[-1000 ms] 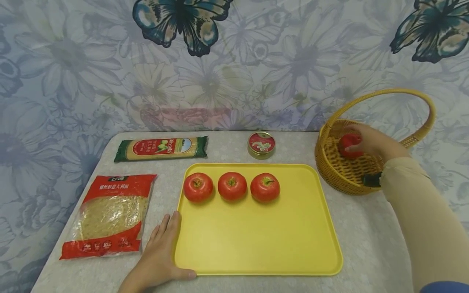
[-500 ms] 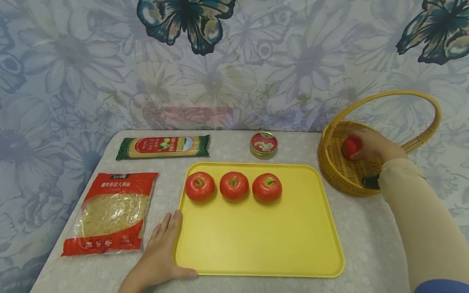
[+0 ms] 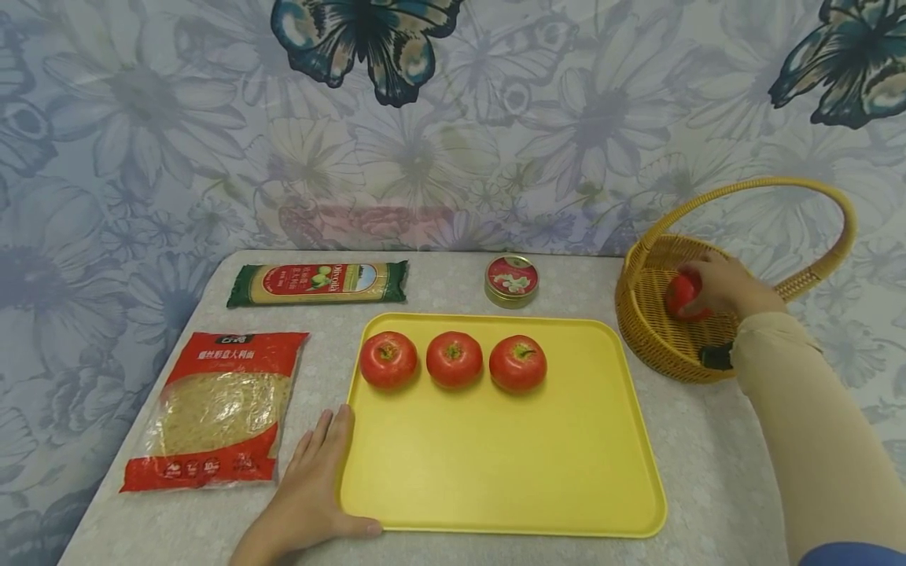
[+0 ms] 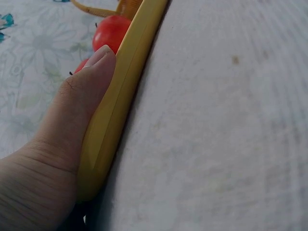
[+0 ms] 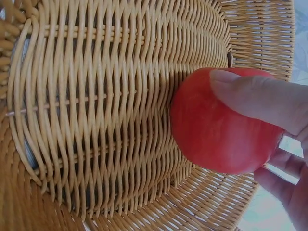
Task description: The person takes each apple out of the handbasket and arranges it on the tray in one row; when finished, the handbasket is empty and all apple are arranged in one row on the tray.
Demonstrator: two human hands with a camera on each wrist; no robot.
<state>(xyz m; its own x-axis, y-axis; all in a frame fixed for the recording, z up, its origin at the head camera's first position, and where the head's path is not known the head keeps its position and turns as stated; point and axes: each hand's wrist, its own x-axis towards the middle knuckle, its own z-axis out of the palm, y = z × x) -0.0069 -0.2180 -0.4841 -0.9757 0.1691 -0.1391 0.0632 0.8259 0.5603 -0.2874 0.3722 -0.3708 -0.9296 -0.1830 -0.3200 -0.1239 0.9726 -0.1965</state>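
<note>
Inside the yellow wicker basket (image 3: 640, 350), my right hand (image 3: 736, 288) grips a red apple (image 3: 681, 295). Close up in the right wrist view, the thumb (image 5: 262, 98) lies across the apple's skin beside its stem, with fingertips underneath. My left hand (image 3: 307, 491) rests against the near left corner of a yellow tray (image 3: 495, 472), fingers along its left side and thumb along its front edge. In the left wrist view that thumb (image 4: 77, 96) presses on the tray's rim. Three red apples (image 3: 454, 359) sit in a row along the tray's far side.
A red bag of spiral pasta (image 3: 215, 413) lies left of the tray. Behind the tray are a spaghetti pack (image 3: 318, 283) and a round tin (image 3: 512, 281). The basket's tall handle (image 3: 778, 183) arches over my right hand. A flowered wall backs the table.
My right hand and the apple it grips have shifted slightly toward the near side of the basket. My left hand stays at the tray's corner. The head view has drifted a little.
</note>
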